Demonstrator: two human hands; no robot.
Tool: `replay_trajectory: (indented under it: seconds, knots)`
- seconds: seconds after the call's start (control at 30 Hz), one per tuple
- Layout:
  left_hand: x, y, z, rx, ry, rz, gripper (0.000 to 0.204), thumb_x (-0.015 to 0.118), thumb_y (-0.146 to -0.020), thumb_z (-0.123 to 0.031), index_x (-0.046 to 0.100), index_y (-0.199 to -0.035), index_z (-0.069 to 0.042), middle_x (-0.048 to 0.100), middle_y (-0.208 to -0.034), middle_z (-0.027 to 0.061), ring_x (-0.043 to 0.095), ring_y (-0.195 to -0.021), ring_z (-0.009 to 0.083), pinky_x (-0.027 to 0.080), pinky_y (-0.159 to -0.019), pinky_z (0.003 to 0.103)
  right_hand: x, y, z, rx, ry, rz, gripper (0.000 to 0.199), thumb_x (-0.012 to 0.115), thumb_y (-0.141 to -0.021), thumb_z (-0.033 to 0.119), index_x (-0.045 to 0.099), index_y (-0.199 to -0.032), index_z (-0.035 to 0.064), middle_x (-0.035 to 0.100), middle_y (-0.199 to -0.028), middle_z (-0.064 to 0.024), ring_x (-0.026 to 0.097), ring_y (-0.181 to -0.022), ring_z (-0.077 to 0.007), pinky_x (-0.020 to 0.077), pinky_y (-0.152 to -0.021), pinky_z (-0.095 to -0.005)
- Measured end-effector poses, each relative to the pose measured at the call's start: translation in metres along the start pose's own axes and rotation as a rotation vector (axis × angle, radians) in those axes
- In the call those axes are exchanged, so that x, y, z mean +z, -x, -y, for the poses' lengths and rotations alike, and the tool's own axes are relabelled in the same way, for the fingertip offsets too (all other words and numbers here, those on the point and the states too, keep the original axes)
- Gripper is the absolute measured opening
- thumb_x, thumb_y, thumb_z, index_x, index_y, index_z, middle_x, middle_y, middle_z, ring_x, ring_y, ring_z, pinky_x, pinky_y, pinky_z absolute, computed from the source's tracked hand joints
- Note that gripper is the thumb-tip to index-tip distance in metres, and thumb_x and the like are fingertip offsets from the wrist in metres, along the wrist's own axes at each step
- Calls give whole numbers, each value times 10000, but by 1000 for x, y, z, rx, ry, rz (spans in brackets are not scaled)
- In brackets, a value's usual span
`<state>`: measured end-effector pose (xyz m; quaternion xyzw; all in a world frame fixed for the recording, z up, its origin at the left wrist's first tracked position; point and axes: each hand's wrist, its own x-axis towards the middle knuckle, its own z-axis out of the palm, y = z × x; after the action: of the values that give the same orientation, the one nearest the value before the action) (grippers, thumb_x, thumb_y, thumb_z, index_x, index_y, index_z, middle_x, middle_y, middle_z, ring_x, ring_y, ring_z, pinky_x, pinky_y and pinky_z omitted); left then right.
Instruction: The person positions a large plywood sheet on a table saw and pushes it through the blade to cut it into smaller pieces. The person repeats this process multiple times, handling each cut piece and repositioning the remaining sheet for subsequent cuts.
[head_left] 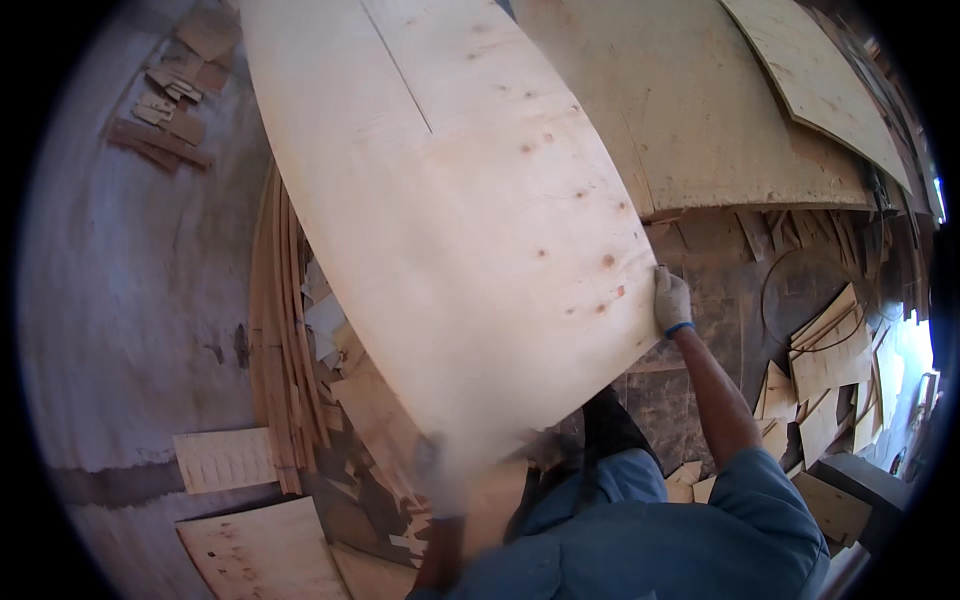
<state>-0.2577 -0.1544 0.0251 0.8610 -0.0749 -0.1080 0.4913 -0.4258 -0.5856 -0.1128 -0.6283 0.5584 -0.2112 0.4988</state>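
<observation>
A large pale sheet of wood veneer [470, 230] stretches from in front of me toward the far left. It has dark knots and a long narrow split at its far part. My right hand [673, 302], in a white glove with a blue cuff, is closed on its right edge near the close corner. At the sheet's near left corner is my left hand [440, 478], also gloved and closed round the edge. A hazy smear covers that corner and hides most of the left fingers.
A stack of wide wood sheets [690, 110] stands at the far right, with a loose sheet [815, 85] on top. Long thin strips [280, 340] lie to the left. Broken veneer pieces [835, 345] and a thin hoop [765, 305] are at right. Scraps [165, 125] lie far left.
</observation>
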Motion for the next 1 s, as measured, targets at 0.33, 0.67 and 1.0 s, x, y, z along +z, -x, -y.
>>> replay_trajectory:
  seconds: [0.33, 0.67, 1.0]
  knots:
    - [55, 141, 127, -220, 227, 828, 485, 629, -938, -152, 437, -1359, -4, 534, -1297, 139, 553, -1160, 243, 488, -977, 390, -123, -6, -2, -580, 1052, 75, 276, 419, -985, 249, 607, -996, 47, 659, -871, -203, 637, -843, -404, 497, -722, -504]
    - [175, 151, 47, -928, 634, 1284, 450, 675, -923, -351, 573, -1211, -20, 652, -1076, 85, 651, -953, 174, 542, -823, 335, -172, 35, 44, -463, 666, -490, 305, 517, -962, 240, 620, -1185, 58, 632, -1201, -142, 587, -1127, -313, 448, -962, -372]
    - [307, 90, 38, 73, 392, 1285, 297, 630, -930, -266, 638, -1089, -14, 671, -950, 66, 599, -827, 116, 494, -780, 277, -113, 225, -20, 450, -313, -308, 392, 475, -1010, 366, 610, -819, 51, 587, -715, -30, 546, -629, -152, 448, -571, -307]
